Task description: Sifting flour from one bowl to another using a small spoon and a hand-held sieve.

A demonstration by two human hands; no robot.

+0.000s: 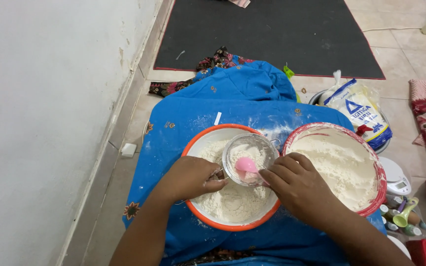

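Two flour bowls on blue cloth [193, 118] on the floor: orange-rimmed bowl [232, 225], red-rimmed bowl [373, 167] touching it. One sieve [249, 158] over the orange bowl, one pink spoon [246, 165] inside it. Left hand [192, 176] closed on sieve handle. Right hand [299, 186] pinches spoon. One flour bag [360, 111] beyond the red bowl.

Fine metal-mesh sieve [250, 158], glossy pink plastic spoon [245, 165] — powdery matt flour [232, 202], blue cloth [193, 118].
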